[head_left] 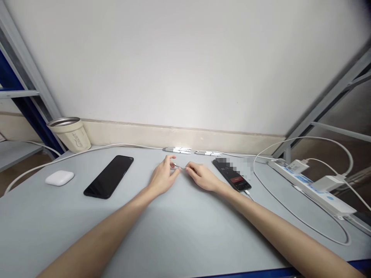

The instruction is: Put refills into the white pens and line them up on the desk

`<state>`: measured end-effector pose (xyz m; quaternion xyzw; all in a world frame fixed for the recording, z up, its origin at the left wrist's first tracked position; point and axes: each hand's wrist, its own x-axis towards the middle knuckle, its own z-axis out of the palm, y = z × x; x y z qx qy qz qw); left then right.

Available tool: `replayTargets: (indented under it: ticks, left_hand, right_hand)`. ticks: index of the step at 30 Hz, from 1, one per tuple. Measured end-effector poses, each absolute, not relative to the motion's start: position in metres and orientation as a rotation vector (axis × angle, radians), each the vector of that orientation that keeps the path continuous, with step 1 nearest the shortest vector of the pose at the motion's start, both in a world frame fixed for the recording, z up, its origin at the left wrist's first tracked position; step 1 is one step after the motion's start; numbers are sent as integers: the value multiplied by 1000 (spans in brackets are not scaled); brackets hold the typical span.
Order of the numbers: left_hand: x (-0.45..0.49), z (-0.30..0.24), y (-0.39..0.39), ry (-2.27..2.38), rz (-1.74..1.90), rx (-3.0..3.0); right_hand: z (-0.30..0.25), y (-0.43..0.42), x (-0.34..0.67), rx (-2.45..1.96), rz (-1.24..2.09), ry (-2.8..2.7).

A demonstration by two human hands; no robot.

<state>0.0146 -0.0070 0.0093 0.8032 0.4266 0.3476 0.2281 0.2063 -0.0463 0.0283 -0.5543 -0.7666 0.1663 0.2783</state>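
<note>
On the gray table (174,231), the left hand (164,175) and the right hand (201,176) are pinching a tiny white cable (177,166) between their fingers, just below a row of white cables (176,150).

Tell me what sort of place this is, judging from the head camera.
Probably a desk in an office or workroom: a grey tabletop, a white power strip with plugged-in chargers, and a black smartphone beside a white earbud case.

Grey tabletop (139,227) carrying a cream steel-lined tumbler (69,135), white earbud case (59,178), black smartphone (108,177), white cable adapters (177,150), a second, lit smartphone (233,179), and white power strip (311,187).
</note>
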Motion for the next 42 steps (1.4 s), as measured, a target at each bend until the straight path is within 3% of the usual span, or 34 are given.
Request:
replayTargets:
  ticks: [6, 30, 42]
  left_hand:
    - [16, 8, -8, 1063, 888, 2398]
    - [22, 10, -3, 1103, 552, 2492]
    - [20, 17, -12, 1082, 602, 2374]
  right_hand:
    - [20, -47, 207, -1527, 238, -2241]
    - [10, -47, 216, -1408, 100, -2319]
    - [10, -51, 212, -1518, 90, -2249]
